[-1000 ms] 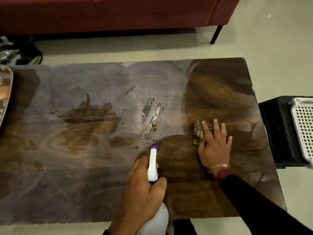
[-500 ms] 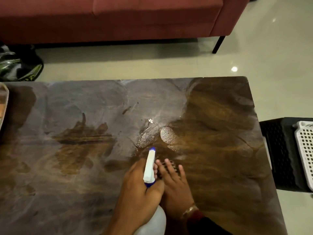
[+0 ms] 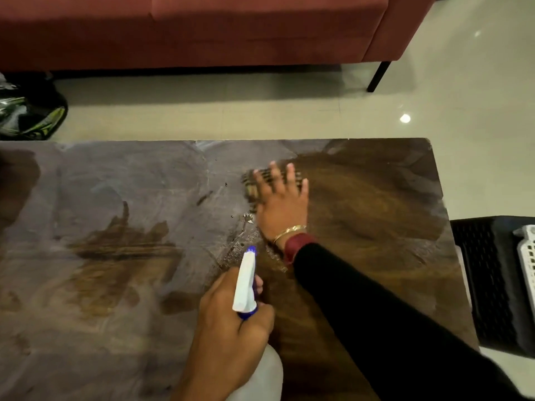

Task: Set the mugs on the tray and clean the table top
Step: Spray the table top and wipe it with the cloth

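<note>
Right hand (image 3: 282, 204) lies flat with fingers spread, pressing a checked cloth (image 3: 249, 183) onto the table (image 3: 115, 183) toward the table's far edge, right of its middle. The palm is down rather than gripping, likely to keep the whole cloth in contact for wiping. Left hand (image 3: 228, 328) is wrapped around a white bottle (image 3: 245, 285) near the table's front edge, its blue-tipped nozzle aimed at the tabletop just short of the cloth, probably so wet and wipe alternate. Droplets sit on the table beside the cloth. The table's right part looks dark and wiped; its left part looks hazy grey with brown smears, so cleaning seems about half done. Mugs and tray are not in view. Nothing stands on the table's left stretch, so there is open room for sweeps that way. The far edge is close to the fingertips, so a push could run off it. A crate (image 3: 489, 285) with a white basket (image 3: 528, 256) sits just off the table's right edge. A sofa (image 3: 202, 30) and bag (image 3: 31, 117) lie beyond the table's far edge, apart from it.
</note>
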Demonstrator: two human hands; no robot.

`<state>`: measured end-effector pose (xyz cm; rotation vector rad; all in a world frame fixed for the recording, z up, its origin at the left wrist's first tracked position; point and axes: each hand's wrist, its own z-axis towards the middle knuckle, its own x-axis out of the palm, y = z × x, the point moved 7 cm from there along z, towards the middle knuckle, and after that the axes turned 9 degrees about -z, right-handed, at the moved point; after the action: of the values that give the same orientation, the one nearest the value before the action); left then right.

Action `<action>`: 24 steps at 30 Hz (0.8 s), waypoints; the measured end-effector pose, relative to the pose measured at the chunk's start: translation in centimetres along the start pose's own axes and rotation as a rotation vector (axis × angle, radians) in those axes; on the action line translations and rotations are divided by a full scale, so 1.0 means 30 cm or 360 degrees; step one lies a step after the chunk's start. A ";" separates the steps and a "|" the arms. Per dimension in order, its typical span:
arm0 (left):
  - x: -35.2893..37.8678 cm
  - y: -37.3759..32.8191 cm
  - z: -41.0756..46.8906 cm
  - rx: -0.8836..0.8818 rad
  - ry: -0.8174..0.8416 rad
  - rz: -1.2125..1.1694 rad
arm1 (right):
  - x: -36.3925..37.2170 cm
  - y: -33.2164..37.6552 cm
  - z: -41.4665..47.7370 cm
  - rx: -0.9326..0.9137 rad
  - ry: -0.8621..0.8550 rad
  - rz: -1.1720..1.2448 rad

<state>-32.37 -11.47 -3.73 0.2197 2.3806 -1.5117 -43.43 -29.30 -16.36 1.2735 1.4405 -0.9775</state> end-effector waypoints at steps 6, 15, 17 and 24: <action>0.006 -0.104 0.099 -0.0049 0.0113 0.0071 | 0.103 0.105 -0.383 -0.0490 0.0019 0.0090; 0.036 -0.207 0.272 0.0114 0.0230 0.0073 | -0.044 -0.650 0.078 0.0813 -0.0067 0.0185; 0.024 -0.204 0.275 0.0147 0.0229 0.0104 | -0.067 -0.578 0.211 0.0806 -0.0030 0.0160; -0.051 -0.203 0.288 0.0156 0.0164 0.0148 | -0.058 0.120 0.273 -0.0004 -0.0031 -0.0028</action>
<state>-31.18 -21.84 -1.42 0.4347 2.3401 -1.6110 -38.69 -37.10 -16.51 1.2483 1.4397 -0.9970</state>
